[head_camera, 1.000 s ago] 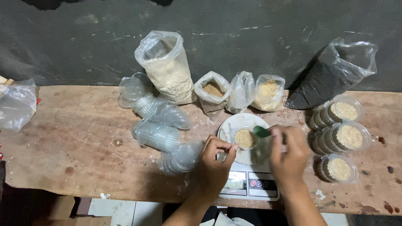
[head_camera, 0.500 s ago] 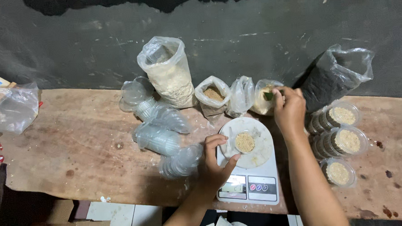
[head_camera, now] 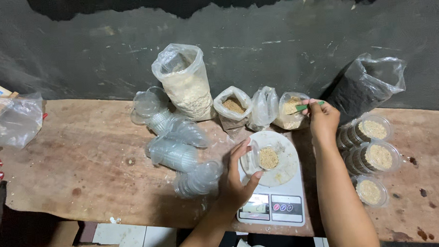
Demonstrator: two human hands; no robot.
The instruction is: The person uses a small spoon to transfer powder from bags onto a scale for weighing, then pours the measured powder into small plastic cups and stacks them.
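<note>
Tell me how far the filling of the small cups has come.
Done: three stacks of filled cups stand right of the scale. In hand: the left hand steadies a cup holding some grain on the scale; the right hand dips a green spoon into a bag. Left: many empty cups lie stacked sideways.

Looks like a makeshift home packing bench, not a proper shop. Rough, stained wooden table (head_camera: 73, 164) against a dark, scuffed painted wall (head_camera: 274, 32). Centre frame: small digital scale (head_camera: 274, 200). Open plastic bags of grain or powder (head_camera: 186, 85) along the wall (contents unclear), stacks of clear plastic cups (head_camera: 174, 152) left of centre, filled tubs (head_camera: 374, 156) at right. Tiled floor (head_camera: 135, 238) at the bottom.
</note>
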